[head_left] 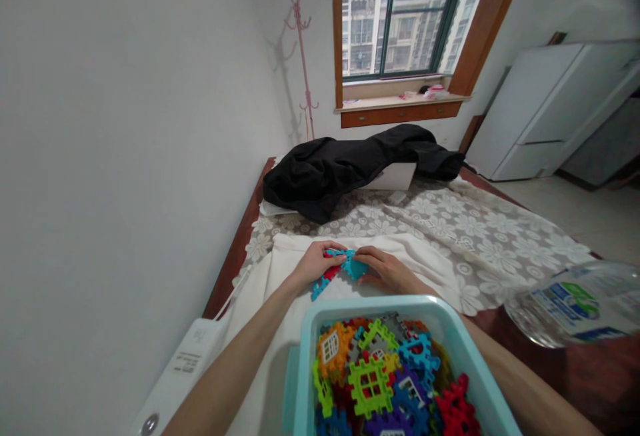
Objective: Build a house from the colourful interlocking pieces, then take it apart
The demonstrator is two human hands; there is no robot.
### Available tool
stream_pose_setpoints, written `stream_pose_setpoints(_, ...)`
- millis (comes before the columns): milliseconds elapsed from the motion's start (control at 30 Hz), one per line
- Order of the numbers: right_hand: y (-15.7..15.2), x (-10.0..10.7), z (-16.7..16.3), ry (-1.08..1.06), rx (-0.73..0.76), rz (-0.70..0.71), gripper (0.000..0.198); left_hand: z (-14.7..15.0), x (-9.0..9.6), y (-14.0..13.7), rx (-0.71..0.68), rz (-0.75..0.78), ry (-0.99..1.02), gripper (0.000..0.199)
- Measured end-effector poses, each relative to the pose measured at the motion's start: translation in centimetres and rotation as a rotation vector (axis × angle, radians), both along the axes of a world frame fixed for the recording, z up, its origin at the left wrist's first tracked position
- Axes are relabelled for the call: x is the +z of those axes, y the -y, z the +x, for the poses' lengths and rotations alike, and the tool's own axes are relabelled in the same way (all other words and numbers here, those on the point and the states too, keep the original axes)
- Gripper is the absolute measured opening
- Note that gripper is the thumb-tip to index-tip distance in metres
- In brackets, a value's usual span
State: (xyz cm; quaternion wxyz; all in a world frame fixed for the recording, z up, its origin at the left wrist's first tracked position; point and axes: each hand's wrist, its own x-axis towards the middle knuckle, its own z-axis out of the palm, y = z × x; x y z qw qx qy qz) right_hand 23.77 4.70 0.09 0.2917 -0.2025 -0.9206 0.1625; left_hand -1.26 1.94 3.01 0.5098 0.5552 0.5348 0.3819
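Beyond the bin, both hands are on a small assembly of interlocking plastic building pieces (349,264) in blue and red, resting over the white cloth. My left hand (319,262) pinches its left side, where a red and blue strip (325,281) slants down toward me. My right hand (386,268) has its fingers closed on a blue piece (356,269) at the right side. Fingers partly hide where the pieces meet. Closest to me stands a light teal plastic bin (373,304), full of notched pieces such as a lime green window piece (371,387).
A white cloth (290,249) lies over a flower-patterned cover (475,226). Black fabric (340,163) drapes over a white box (395,176) at the back. A large clear plastic bottle (575,303) is at the right, a white device (187,363) at the left by the wall.
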Motion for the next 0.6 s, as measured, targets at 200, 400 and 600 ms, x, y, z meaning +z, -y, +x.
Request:
stream_pose_setpoints(200, 0.23, 0.23, -0.10, -0.027, -0.025, -0.028, 0.041, -0.01, -0.14, -0.02, 0.002, -0.016, 0.026, 0.043)
stream_pose_setpoints(400, 0.49, 0.89, -0.06, -0.021, -0.044, -0.157, 0.037, 0.15, 0.21, 0.29, -0.002, -0.038, 0.034, 0.046)
stream_pose_setpoints(600, 0.57, 0.76, -0.07, -0.004, -0.074, -0.161, 0.036, 0.20, 0.43, 0.49, -0.016, -0.045, 0.034, 0.047)
